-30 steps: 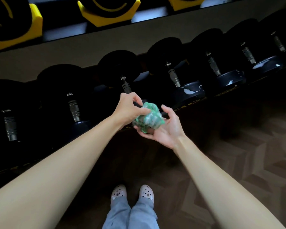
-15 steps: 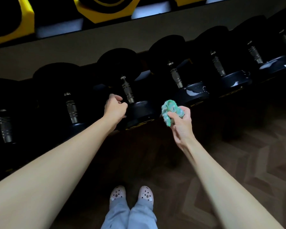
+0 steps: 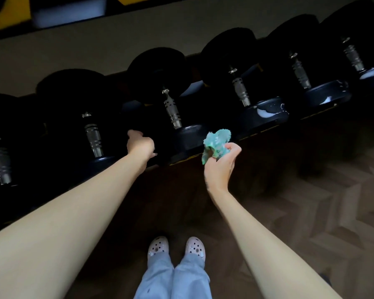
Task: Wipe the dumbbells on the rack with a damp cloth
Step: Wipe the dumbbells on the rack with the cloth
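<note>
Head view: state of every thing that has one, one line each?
green cloth, bunched up, in the right hand.
right hand, grips the cloth.
left hand, at the rack; fingers hidden in the dark.
middle dumbbell, lying on the rack, handle bare.
dumbbell to its right, on the rack, pale sheen on its near head.
rack, loaded with dumbbells.

We see a wooden floor (image 3: 311, 212) made of brown planks laid in a zigzag pattern. It is dark in the middle and lighter on the right. At the bottom stand two pale pink clogs with little round holes, the left clog (image 3: 158, 248) and the right clog (image 3: 195, 249), side by side and a little apart. Light blue trouser legs (image 3: 173, 279) hang over their backs. Near the top runs a long grey strip (image 3: 95, 46), and above it is a blurry yellow patch (image 3: 9, 20).
</note>
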A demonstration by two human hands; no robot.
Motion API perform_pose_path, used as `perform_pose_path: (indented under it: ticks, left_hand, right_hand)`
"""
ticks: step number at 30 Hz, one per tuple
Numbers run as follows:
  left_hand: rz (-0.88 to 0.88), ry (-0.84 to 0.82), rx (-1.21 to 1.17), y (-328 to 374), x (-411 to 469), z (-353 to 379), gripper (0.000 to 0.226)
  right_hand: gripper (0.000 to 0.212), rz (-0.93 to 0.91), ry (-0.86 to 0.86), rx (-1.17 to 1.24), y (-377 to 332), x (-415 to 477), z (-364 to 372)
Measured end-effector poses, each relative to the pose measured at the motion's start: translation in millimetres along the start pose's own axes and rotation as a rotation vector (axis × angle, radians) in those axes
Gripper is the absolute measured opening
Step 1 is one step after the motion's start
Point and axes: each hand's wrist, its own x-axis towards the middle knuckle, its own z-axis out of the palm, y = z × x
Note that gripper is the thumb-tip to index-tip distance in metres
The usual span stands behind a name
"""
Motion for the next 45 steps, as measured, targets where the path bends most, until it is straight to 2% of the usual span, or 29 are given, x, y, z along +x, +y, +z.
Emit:
perform_pose_path:
  ticks: [5,8,10,12,14,16,18,22,25,27,30,33,35,38,42,44,45]
  left_hand:
    - [-0.099,0.014,-0.154,1,-5,-13,0.041]
    - [-0.048,-0.001,-0.081,1,-5,-24,0.042]
    - [-0.036,-0.026,-0.075,6,-8,-36,0.043]
    - [-0.04,-0.054,-0.105,12,-12,-45,0.04]
    - [-0.045,-0.116,-0.143,19,-17,-56,0.03]
    - [-0.023,-0.239,-0.156,30,-25,-64,0.019]
    - [0.02,-0.387,-0.132,39,-33,-65,0.012]
    - [0.141,-0.577,-0.004,62,-39,-55,0.021]
    - [0.177,-0.576,0.092,74,-37,-38,0.033]
    - [0.167,-0.555,0.037,84,-36,-24,0.028]
    - [0.16,-0.485,-0.079,103,-32,-3,0.023]
    - [0.183,-0.407,-0.112,117,-24,6,0.02]
    - [0.162,-0.322,-0.118,120,-14,10,0.022]
    - [0.095,-0.287,-0.229,118,-2,14,0.018]
    - [0.067,-0.295,-0.395,113,12,16,0.019]
    - [0.166,-0.299,-0.329,109,20,15,0.01]
    - [0.224,-0.286,-0.232,107,24,15,0.013]
  right_hand:
    - [0.042,-0.242,-0.076,-0.181,2,-29,25]
    - [0.038,-0.314,-0.267,-0.308,-2,-38,37]
    - [0.037,-0.246,-0.489,-0.297,-14,-41,42]
    - [0.035,-0.144,-0.618,-0.262,-28,-40,43]
    - [0.036,0.051,-0.623,-0.066,-45,-34,38]
    - [0.045,0.271,-0.624,0.275,-62,-19,32]
    - [0.054,0.391,-0.612,0.499,-68,0,24]
    - [0.045,0.424,-0.644,0.543,-82,34,29]
    - [0.051,0.535,-0.604,0.688,-89,53,33]
    - [0.042,0.565,-0.634,0.722,-99,67,32]
    - [0.012,0.507,-0.744,0.553,-112,91,28]
    - [0.005,0.397,-0.739,0.278,-113,119,29]
    - [0.025,0.375,-0.698,0.179,-112,139,31]
    - [0.044,0.32,-0.785,0.138,-110,155,38]
    - [0.027,0.189,-0.883,-0.009,-111,162,53]
    - [0.026,0.18,-0.884,-0.055,-110,164,60]
    - [0.026,0.191,-0.888,-0.053,-109,164,63]
